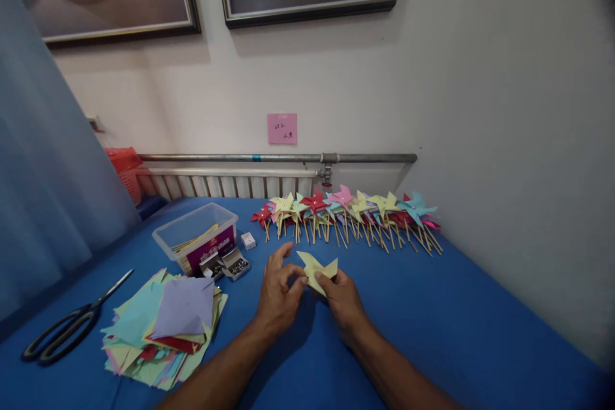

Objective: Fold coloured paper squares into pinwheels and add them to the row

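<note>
A pale yellow paper pinwheel piece (317,269) is held above the blue table between both my hands. My left hand (279,295) pinches its left edge with thumb and forefinger, other fingers raised. My right hand (342,298) grips its lower right corner, fingers curled. A stack of coloured paper squares (163,327) lies to the left of my left forearm. Small open boxes of metal pins (231,264) sit just ahead of my left hand.
A row of finished pinwheels on wooden sticks (348,214) lies along the back by the radiator (230,184). A clear plastic tub (195,234) holds sticks. Black scissors (70,327) lie at the far left. A pink note (282,128) hangs on the wall.
</note>
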The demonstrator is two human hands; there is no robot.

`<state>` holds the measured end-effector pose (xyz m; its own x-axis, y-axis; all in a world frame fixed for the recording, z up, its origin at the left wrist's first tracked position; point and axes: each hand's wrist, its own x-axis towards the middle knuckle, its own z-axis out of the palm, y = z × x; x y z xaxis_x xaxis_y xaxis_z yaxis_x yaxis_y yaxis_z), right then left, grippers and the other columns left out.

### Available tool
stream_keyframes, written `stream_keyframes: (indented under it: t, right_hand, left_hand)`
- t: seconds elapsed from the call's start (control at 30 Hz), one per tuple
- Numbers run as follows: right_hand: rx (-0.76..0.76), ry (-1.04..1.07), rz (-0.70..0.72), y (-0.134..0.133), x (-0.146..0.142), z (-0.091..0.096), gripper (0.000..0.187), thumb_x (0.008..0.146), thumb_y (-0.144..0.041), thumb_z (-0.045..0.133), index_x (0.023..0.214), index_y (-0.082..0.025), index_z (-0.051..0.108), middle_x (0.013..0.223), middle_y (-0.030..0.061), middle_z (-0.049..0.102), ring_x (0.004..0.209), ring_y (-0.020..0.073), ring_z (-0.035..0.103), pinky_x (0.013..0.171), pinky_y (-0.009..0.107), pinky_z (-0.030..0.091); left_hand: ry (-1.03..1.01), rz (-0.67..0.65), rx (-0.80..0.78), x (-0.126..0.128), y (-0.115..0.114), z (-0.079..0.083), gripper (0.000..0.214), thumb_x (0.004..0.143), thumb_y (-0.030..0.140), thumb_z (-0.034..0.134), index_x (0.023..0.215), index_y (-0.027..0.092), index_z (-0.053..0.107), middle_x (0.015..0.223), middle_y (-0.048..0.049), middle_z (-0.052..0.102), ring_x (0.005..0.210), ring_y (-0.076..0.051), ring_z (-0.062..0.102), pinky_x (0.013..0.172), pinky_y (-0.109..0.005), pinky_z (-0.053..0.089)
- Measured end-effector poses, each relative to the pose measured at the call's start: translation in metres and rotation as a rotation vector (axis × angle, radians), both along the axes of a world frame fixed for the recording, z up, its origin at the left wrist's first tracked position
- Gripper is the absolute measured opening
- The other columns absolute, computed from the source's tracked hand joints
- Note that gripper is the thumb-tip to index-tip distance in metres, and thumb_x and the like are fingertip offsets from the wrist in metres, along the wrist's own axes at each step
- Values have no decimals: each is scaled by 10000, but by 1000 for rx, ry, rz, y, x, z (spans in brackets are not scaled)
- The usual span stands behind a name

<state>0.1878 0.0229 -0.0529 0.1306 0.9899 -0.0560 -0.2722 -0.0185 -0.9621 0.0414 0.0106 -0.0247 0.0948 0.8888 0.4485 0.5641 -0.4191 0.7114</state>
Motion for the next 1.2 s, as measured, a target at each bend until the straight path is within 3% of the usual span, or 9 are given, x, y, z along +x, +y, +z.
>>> stream_keyframes:
  t: [0.13, 0.3, 0.57, 0.87, 1.2]
  right_hand:
    - [-2, 18, 30, -4, -3, 4, 402, 649, -411, 766, 970, -180, 697, 995, 86, 771, 881, 271, 710, 741, 332, 544]
    - [13, 10, 98, -8, -5, 7, 406, 646, -423, 785, 965, -184, 708, 1000, 74, 772, 874, 258, 706, 730, 308, 529]
    - [31, 51, 133, -12, -3, 9, 446, 633, -444, 828, 953, -152, 721, 859, 56, 757, 746, 214, 662, 699, 301, 486]
    - [25, 144, 205, -11, -2, 8, 390, 614, -400, 863, 889, -164, 718, 760, 8, 719, 654, 150, 606, 650, 266, 442]
    - [-20, 162, 219, -13, -2, 11, 392, 639, -421, 843, 905, -172, 701, 755, 3, 704, 655, 148, 590, 650, 270, 439]
  left_hand:
    - [-46, -72, -129, 0, 6, -2, 109, 843, 181, 586, 799, 191, 686, 1541, -45, 395, 1336, -246, 459, 1089, -396, 412]
    - [-24, -145, -134, -3, 7, 2, 91, 825, 162, 614, 760, 176, 676, 1534, -67, 411, 1343, -240, 464, 1101, -372, 396]
    - [-182, -260, -120, -9, 10, 1, 78, 813, 182, 615, 749, 173, 660, 1492, -101, 447, 1318, -257, 481, 1088, -394, 375]
    - [-172, -278, -114, -10, 7, 6, 96, 807, 166, 593, 720, 178, 631, 1412, -110, 523, 1279, -267, 508, 1070, -410, 356]
    - [-160, -257, -108, -8, 9, 1, 96, 818, 166, 583, 725, 184, 604, 1333, -114, 577, 1250, -259, 523, 1063, -432, 351]
